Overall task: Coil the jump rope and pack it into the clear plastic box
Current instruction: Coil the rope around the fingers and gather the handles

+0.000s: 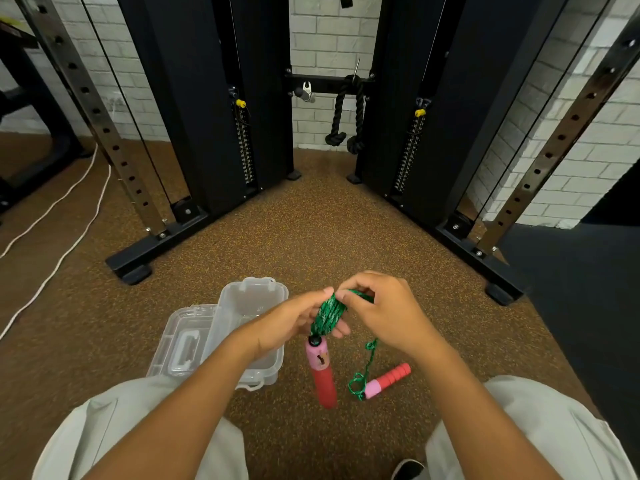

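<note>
Both hands up over the floor, close together, working the same bundle. Left hand (pixel 294 322) wrapped around a tight coil of green rope (pixel 329 315), fingers curled under it, thumb on top. Right hand (pixel 384 313) pinching the top end of that coil between thumb and fingertips. One pink-and-red handle (pixel 321 370) dangling straight down from the coil, just below the left hand. A loose, kinked strand of the green rope dropping from under the right hand to the second handle (pixel 386 380), lying tilted on the speckled brown floor (pixel 311 230) a bit right of the hanging one.

Clear plastic box (pixel 247 327) sitting open on the floor just left of the hands, partly behind the left forearm, nothing of the rope in it. Its clear lid (pixel 181 341) lying flat, touching the box's left side.

Further back: black cable machine (pixel 207 116) against a white brick wall, black tricep rope (pixel 346 116) hanging between its towers. White cord (pixel 52 244) snaking across the floor on the far left. Knees in light trousers (pixel 131 434) at the bottom.
</note>
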